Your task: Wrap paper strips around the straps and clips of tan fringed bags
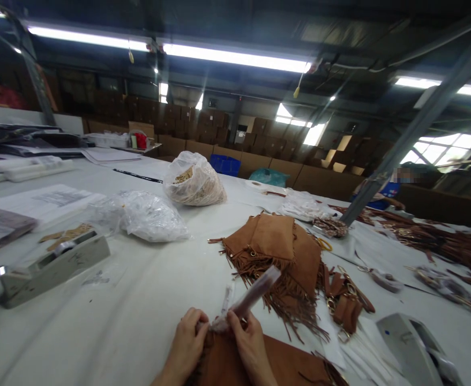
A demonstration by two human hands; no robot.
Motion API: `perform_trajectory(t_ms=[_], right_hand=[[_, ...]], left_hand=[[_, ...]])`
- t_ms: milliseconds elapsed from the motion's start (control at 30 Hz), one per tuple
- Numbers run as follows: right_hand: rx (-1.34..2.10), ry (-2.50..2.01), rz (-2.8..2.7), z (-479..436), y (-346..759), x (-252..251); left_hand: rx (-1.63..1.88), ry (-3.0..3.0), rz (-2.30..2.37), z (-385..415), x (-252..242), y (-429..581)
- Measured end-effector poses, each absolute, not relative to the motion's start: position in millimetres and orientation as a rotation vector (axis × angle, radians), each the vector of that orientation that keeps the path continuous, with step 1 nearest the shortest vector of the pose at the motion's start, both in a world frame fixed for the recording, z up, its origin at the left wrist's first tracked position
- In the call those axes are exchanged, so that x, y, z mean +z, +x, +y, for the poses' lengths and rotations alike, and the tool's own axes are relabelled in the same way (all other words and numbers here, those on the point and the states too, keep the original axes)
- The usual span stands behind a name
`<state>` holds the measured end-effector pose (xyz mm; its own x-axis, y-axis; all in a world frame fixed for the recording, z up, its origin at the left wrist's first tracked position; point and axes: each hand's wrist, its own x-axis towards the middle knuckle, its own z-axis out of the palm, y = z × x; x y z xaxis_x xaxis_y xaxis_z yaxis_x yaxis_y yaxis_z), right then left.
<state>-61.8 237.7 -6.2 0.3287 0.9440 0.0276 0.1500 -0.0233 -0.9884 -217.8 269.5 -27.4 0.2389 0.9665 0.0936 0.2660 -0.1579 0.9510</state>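
Note:
My right hand pinches a narrow brownish strip wrapped in clear plastic, which slants up and away to the right. Beside it my left hand is closed, thumb against fingers, near the wrapped strip's lower end. What it pinches is hidden. Both hands are over a brown suede fringed bag at the table's near edge, partly cut off by the frame. Just beyond lies a pile of similar brown fringed bags. Brown straps with gold-coloured metal rings lie to the right of the pile.
A grey tape dispenser stands at left, another tape dispenser at near right. Two plastic bags, one clear and one filled with tan pieces, sit mid-table. A slanted metal post rises at right. A person in blue is behind it.

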Motion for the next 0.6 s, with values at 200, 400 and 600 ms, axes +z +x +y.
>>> perform_trajectory(t_ms=[200,400,600], right_hand=[[0.388,-1.397,-1.665,204,-78,-1],[0.325,-1.182,-2.152,187,-81,6],[0.498,-1.442,-1.926,193,-68,7]], left_hand=[[0.629,0.673,0.784,236,-6,-221],[0.627,0.404,0.728,240,1,-219],[0.519,0.790,1.035,248,-12,-223]])
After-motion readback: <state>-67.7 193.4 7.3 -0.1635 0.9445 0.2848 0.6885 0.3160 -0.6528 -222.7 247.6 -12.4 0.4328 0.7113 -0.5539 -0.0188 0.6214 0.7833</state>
